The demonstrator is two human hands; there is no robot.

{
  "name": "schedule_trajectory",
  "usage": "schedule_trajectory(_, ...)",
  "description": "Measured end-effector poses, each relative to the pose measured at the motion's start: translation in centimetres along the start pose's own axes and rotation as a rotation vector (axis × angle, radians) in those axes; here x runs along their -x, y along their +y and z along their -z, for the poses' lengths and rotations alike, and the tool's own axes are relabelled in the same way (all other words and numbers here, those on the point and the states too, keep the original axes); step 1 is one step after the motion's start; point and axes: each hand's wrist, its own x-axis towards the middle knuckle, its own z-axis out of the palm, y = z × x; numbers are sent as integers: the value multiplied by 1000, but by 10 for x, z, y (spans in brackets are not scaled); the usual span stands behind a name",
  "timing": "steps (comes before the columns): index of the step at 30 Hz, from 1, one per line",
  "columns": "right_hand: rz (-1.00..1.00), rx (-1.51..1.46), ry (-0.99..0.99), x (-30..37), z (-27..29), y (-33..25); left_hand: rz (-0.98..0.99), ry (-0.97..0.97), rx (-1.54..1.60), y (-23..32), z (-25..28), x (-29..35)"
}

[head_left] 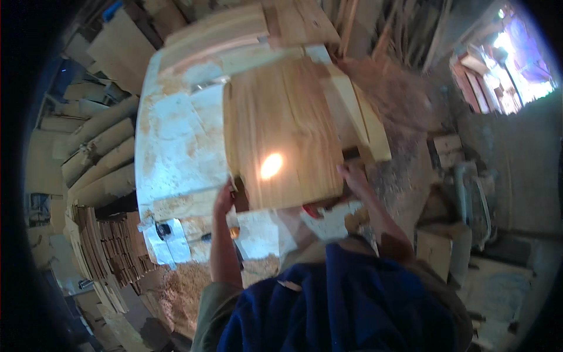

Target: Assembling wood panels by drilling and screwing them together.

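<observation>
A broad wooden panel (284, 129) with a pale brown grain is held over a white work table (176, 135). At its near left corner my left hand (224, 199) is closed on the edge. My right hand (355, 179) grips the right edge near the other near corner. Both hands' undersides are partly hidden, so some fingers do not show. Dark patches show on the panel beside my left hand and just beyond my right hand; I cannot make out what they are. A bright spot of light falls on the panel's lower half.
Boards (217, 32) lie at the table's far end, and a yellowish plank (372, 123) along its right side. A red tool (312, 211) sits below the panel's near edge. Stacked wood pieces (114, 240) stand at the left; sawdust (182, 293) covers the floor nearby.
</observation>
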Motion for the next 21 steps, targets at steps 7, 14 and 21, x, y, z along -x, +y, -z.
schedule_trajectory(7,-290,107,25,-26,49,-61,-226,285,-359,39,-83,-5)
schedule_trajectory(14,88,252,231,23,56,-55,-378,60,176,-21,-106,30)
schedule_trajectory(21,158,43,415,130,110,64,-460,78,136,-43,-213,146)
